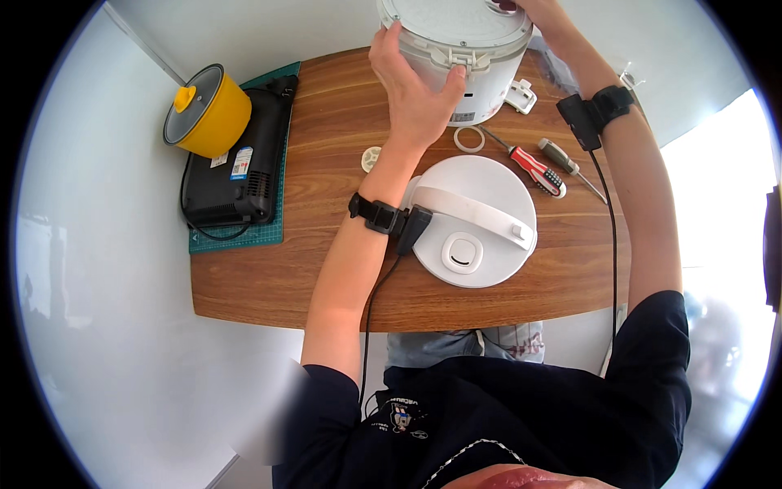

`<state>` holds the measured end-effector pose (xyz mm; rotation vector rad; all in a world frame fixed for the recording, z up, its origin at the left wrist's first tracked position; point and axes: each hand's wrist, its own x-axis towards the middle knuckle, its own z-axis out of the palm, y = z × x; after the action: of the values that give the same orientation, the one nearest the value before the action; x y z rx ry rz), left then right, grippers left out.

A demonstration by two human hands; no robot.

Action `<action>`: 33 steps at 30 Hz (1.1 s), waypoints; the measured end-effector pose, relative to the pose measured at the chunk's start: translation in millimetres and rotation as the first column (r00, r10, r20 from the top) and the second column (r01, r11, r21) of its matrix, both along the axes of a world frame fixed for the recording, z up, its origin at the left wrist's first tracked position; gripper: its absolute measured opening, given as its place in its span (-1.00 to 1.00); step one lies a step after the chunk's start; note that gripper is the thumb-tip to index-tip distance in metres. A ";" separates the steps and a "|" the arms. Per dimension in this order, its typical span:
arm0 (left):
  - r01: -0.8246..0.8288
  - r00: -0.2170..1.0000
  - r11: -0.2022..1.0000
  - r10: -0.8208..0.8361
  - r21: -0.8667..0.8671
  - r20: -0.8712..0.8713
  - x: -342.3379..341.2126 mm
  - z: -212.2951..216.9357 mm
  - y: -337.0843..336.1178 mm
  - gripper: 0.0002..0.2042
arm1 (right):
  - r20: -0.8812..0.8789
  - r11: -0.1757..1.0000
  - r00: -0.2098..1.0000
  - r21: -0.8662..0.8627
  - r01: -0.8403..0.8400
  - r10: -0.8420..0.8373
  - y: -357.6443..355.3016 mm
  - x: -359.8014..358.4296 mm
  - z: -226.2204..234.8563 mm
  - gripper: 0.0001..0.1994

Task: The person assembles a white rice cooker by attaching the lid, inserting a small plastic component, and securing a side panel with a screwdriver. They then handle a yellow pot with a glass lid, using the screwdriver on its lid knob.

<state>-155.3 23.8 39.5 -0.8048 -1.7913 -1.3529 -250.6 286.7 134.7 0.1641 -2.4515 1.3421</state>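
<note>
A white rice cooker (497, 85) stands upright at the far side of the table, its round inner lid plate (444, 16) with screws facing up. My left hand (419, 98) is spread around the cooker's front left rim, thumb on the front latch (461, 60) and fingers along the left edge. My right hand (547, 15) touches the back right rim; its fingers are mostly cut off by the picture's upper edge. Nearer me lies a detached round white cover (497, 179) with a curved carrying handle (472, 213).
Right of the cover lie a red-and-black screwdriver (538, 171) and a grey-handled one (558, 153). A white ring (469, 150), cream disc (371, 160) and white plastic bracket (521, 96) are near the cooker. At left, a yellow pot (224, 122) sits on a black appliance (220, 183) over a green mat (273, 232).
</note>
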 end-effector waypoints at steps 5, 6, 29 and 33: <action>-0.081 0.997 0.996 0.081 -0.037 -0.008 10.1 -1.6 -0.9 -0.11 | 0.072 0.985 0.997 -0.174 -0.013 0.026 -9.4 7.5 -14.6 -0.55; -0.079 0.997 0.997 0.079 -0.015 -0.015 10.9 -1.9 0.9 -0.12 | 0.075 0.968 0.996 -0.248 -0.036 0.056 -11.6 9.9 -17.1 -0.55; 0.031 0.999 0.998 -0.033 0.059 0.031 3.1 -12.3 0.8 -0.19 | 0.042 0.781 0.944 -0.575 -0.244 0.326 -28.6 34.6 -26.6 -0.55; 0.075 0.996 0.993 -0.079 0.089 0.042 4.5 -11.1 2.0 -0.21 | 0.092 0.795 0.955 -0.580 -0.179 0.282 -31.0 37.9 -22.8 -0.57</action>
<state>-150.7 25.8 28.3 -0.8085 -1.7378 -1.5000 -212.7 255.7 111.9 0.2086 -2.0832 2.2203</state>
